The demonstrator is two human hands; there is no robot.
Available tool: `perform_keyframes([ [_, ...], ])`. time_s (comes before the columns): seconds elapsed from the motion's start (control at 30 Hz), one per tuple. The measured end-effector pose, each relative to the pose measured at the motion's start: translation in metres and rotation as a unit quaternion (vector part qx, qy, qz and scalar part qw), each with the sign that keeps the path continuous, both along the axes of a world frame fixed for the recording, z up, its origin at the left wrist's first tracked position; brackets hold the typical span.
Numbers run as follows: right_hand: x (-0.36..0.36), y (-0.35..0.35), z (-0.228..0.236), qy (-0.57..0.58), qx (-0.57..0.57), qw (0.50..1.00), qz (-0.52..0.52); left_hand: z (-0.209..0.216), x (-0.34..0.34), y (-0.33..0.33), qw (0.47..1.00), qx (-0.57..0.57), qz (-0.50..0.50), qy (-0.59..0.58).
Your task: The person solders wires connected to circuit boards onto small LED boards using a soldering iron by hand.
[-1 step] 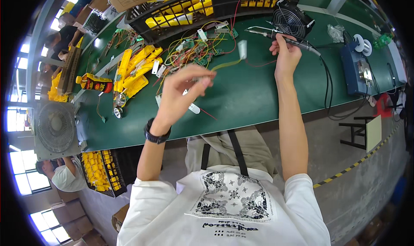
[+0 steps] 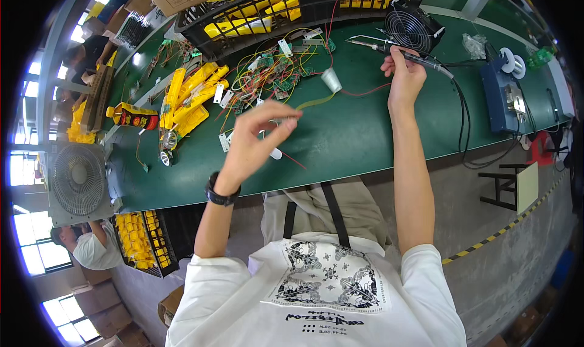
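My left hand (image 2: pixel 258 134) is pinched at the fingertips on one end of a yellow wire (image 2: pixel 316 103). At the wire's other end hangs a small silvery cup (image 2: pixel 331 80), tilted above the bench. From the cup a thin red wire (image 2: pixel 365 93) runs toward my right hand (image 2: pixel 406 82); where it ends is hidden near the fingers. That hand is closed around the handle of a soldering iron (image 2: pixel 420 61), its tip pointing left. Behind my left hand lies a tangle of wires and green circuit boards (image 2: pixel 280 73) with white strips.
Yellow casings (image 2: pixel 194 94) and a bottle (image 2: pixel 135 116) lie left. A black crate (image 2: pixel 243 39) stands at the back, beside a small black fan (image 2: pixel 410 30). Right are a solder spool (image 2: pixel 514 65) and a blue soldering station (image 2: pixel 502 97). A co-worker (image 2: pixel 94 246) is at far left.
The silvery cup has swung slightly down and left and tilted differently. My left hand has shifted a little down and left. My right hand and the soldering iron have hardly moved.
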State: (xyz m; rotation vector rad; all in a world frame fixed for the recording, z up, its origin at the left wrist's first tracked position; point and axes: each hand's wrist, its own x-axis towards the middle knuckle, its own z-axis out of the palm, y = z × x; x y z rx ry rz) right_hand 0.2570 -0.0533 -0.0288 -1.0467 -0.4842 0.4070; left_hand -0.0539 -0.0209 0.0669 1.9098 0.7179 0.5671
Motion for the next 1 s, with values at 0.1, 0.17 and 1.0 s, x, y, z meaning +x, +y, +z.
perform_keyframes([
  [0.1, 0.0, 0.0, 0.002, -0.001, 0.008, 1.0, 0.008, -0.04, -0.023, -0.012, 0.995, 0.052, 0.015, 0.087],
  [0.17, 0.0, 0.0, 0.003, -0.005, 0.009, 1.0, 0.014, -0.056, -0.027, -0.019, 0.983, 0.149, 0.04, 0.097],
  [1.0, 0.006, -0.001, 0.001, 0.018, 0.007, 1.0, 0.013, -0.047, -0.041, -0.012, 0.977, 0.182, -0.009, 0.106],
])
